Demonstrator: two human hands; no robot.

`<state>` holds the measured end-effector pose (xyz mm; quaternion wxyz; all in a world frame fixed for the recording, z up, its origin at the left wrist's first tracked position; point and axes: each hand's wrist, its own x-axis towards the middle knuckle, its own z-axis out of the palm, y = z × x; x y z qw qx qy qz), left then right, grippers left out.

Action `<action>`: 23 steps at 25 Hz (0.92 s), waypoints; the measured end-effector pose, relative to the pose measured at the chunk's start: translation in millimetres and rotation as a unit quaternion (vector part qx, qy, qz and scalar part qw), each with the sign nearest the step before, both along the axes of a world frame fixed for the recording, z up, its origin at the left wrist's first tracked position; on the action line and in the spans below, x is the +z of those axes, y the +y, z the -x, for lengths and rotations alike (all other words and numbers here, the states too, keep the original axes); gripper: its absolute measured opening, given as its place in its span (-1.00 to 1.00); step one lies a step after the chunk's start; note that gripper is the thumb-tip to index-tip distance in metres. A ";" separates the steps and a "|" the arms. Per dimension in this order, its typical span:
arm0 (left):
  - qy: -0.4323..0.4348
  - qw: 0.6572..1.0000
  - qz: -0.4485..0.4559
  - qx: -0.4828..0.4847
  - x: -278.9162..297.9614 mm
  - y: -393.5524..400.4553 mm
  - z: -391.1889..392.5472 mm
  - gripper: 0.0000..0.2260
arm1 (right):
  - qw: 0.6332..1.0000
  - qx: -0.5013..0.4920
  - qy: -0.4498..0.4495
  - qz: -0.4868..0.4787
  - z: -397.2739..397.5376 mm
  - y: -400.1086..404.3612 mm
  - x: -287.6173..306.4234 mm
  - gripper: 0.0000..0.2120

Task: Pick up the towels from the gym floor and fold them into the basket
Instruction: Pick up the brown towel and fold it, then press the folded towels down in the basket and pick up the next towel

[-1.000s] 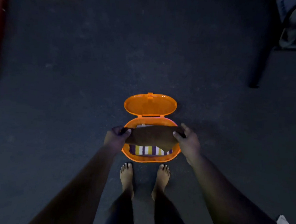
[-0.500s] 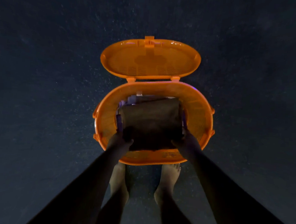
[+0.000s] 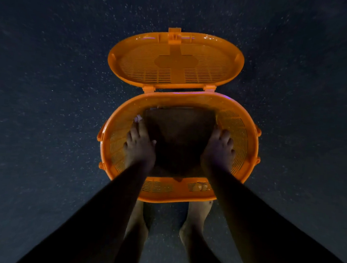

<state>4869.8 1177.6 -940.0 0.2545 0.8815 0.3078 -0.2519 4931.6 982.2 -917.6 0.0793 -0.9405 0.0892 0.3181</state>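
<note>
An orange oval basket [image 3: 239, 123] stands on the floor with its lid [image 3: 175, 61] hinged open behind it. A folded brown towel [image 3: 180, 136] lies flat inside and covers whatever is beneath it. My left hand [image 3: 139, 147] rests along the towel's left edge, fingers stretched forward and thumb on the cloth. At the towel's right edge, my right hand [image 3: 218, 151] has its fingers bent down over the cloth. Both hands are inside the basket.
Dark speckled gym floor [image 3: 47, 102] surrounds the basket on all sides. My bare feet [image 3: 195, 219] stand just behind the basket's near rim. No other towel is in view.
I have bent closer and the basket fills more of the view. The brown towel has gone from held above the striped towel to lying flat in the basket, and my hands have slid to its sides.
</note>
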 end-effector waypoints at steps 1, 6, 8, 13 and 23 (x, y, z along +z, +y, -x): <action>-0.023 0.997 -0.028 -0.063 -5.0 -9.0 10.8 -0.29 | 0.998 0.058 -0.028 -0.007 9.7 2.3 -3.9 -0.37; -0.080 0.979 -0.092 -0.163 -58.1 -47.0 41.0 -0.30 | 0.977 0.202 -0.062 -0.023 42.3 -6.9 -75.4 -0.26; -0.097 0.969 -0.138 -0.179 -83.9 -49.7 50.1 -0.31 | 0.974 0.212 -0.082 -0.008 48.9 -10.7 -101.6 -0.24; -0.048 0.973 -0.099 -0.204 -93.4 -47.4 44.2 -0.25 | 0.978 0.211 0.000 -0.007 39.8 -10.9 -114.0 -0.23; 0.157 0.954 0.007 -0.256 218.0 -14.9 20.5 -0.17 | 0.986 0.036 0.148 -0.069 54.4 -32.3 190.4 -0.20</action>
